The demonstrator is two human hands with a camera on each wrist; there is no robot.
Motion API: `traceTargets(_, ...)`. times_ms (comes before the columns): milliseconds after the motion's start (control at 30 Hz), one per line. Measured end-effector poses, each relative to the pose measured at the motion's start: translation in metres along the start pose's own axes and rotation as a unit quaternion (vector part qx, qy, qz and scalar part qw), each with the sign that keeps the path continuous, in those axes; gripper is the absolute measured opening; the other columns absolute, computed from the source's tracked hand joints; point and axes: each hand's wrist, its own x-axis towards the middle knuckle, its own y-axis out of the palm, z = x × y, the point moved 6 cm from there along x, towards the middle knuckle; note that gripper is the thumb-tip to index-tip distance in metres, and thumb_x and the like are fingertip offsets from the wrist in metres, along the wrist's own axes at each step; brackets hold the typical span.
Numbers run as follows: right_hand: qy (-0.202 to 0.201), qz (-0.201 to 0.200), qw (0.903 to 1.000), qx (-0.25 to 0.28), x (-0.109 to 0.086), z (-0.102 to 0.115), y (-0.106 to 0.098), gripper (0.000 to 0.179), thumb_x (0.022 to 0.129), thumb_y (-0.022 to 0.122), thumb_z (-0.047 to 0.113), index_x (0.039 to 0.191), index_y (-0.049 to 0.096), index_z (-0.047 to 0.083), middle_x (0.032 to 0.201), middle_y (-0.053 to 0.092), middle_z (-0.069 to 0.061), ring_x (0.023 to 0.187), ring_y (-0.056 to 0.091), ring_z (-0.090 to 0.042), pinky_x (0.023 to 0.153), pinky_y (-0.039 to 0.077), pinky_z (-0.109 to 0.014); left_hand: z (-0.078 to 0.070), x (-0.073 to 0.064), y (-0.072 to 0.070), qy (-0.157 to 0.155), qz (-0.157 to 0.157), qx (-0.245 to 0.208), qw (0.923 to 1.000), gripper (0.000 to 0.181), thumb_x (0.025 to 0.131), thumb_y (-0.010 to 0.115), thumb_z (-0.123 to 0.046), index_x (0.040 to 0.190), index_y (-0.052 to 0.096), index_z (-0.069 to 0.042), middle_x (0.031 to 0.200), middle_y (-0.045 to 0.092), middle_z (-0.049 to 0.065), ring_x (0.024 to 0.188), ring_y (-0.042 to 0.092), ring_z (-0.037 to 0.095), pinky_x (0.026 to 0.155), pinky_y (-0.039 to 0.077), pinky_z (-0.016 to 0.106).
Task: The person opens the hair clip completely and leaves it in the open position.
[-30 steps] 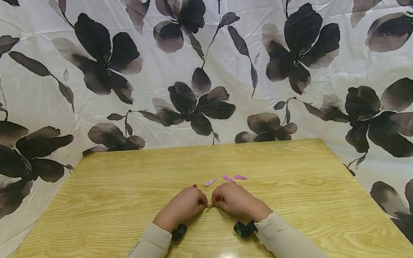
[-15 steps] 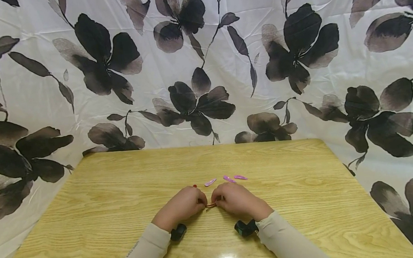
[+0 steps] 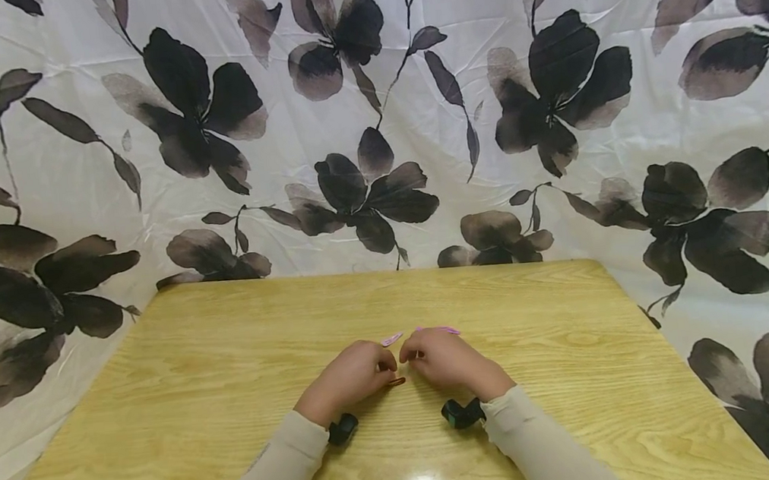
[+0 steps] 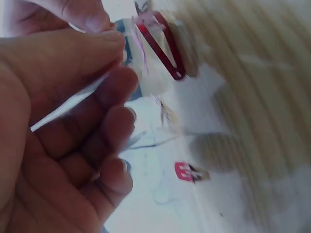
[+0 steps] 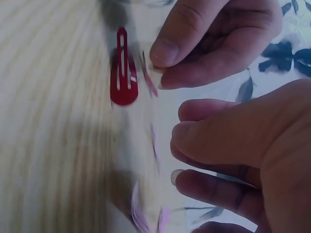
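A red snap hair clip [image 3: 397, 381] lies on the table just below my left fingertips in the head view. The right wrist view shows this red clip [image 5: 124, 90] apart from the fingers of both hands. My left hand [image 3: 356, 370] hovers close over it, fingers loosely bent and holding nothing. To its right, my right hand [image 3: 452, 364] also has bent fingers, with nothing visible between them. A second red clip [image 4: 183, 172] lies farther off in the left wrist view; my left hand hides it in the head view.
A pink hair clip [image 3: 392, 339] lies just beyond the gap between the hands. More pink clips [image 3: 449, 330] show partly behind my right hand. The wooden table [image 3: 228, 330] ends at a floral cloth [image 3: 458, 142] hung behind it.
Both hands have let go of the red hair clip held between them, and it now lies on the table. My right hand has moved slightly right and away from me, covering part of the pink clips.
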Motion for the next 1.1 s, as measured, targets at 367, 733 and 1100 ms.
traceTargets(367,0.023,0.014,0.9995,0.016,0.004,-0.018,-0.012,0.018,0.095,0.058,0.006,0.101,0.073,0.013,0.098,0.071,0.0,0.092,0.066,-0.016,0.084,0.053,-0.035,-0.008,0.016,-0.002,-0.068,-0.019,-0.001,0.9975,0.012,0.088,0.065,-0.014,0.091,0.075,-0.009,0.073,0.065,-0.005,0.064,0.054,0.006,0.069,0.049,0.027)
traceTargets(733,0.037,0.023,0.999,0.01,0.005,-0.031,-0.019,0.023,0.092,0.056,0.002,0.1,0.075,0.014,0.098,0.072,-0.001,0.093,0.067,-0.017,0.084,0.053,-0.034,-0.018,0.034,0.007,-0.089,-0.015,0.002,0.9959,0.012,0.088,0.068,-0.017,0.091,0.075,-0.008,0.081,0.07,0.0,0.075,0.059,0.015,0.079,0.052,0.034)
traceTargets(1100,0.067,0.046,0.9967,-0.006,0.004,-0.041,-0.016,0.019,0.086,0.065,0.002,0.099,0.076,0.011,0.1,0.073,-0.003,0.098,0.068,-0.021,0.087,0.053,-0.038,-0.021,0.045,0.017,-0.101,-0.018,0.042,0.9938,0.032,0.086,0.071,-0.026,0.056,0.062,-0.018,0.052,0.052,-0.009,0.053,0.044,0.01,0.058,0.038,0.027)
